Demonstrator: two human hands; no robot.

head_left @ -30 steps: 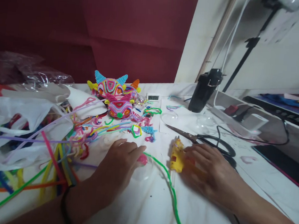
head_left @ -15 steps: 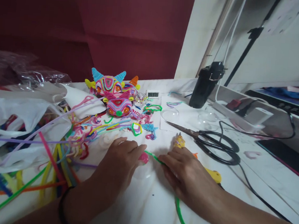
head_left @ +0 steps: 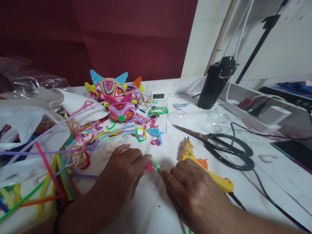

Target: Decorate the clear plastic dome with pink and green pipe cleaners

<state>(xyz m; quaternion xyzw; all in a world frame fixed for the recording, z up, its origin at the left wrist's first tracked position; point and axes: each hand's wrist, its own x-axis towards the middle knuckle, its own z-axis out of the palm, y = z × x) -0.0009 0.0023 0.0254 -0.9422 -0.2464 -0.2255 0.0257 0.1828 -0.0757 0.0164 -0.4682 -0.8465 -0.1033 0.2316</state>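
Observation:
My left hand [head_left: 122, 172] is closed, thumb and fingers pinching a clear plastic piece that bears a pink coil [head_left: 148, 166]; most of the piece is hidden behind the fingers. My right hand [head_left: 190, 189] pinches a green pipe cleaner [head_left: 155, 163], whose end lies against the coil's edge. Its long tail comes out below my right wrist. Both hands are close together, low over the white table. Just beyond my right hand lies a yellow hot glue gun [head_left: 218, 180], nozzle pointing away.
Black-handled scissors [head_left: 230, 152] lie right of the glue gun. Decorated pipe-cleaner heads [head_left: 121, 110] stand at the back beside a small digital display [head_left: 158, 95]. A plastic bag [head_left: 13, 122] and loose pipe cleaners [head_left: 54, 173] crowd the left. A black bottle [head_left: 216, 84] and power strip [head_left: 251, 110] are back right.
My right hand has come nearer my left, so the green stretch between them is shorter. The pipe cleaner's tail has shifted down, and more of the glue gun shows. The view has shifted slightly.

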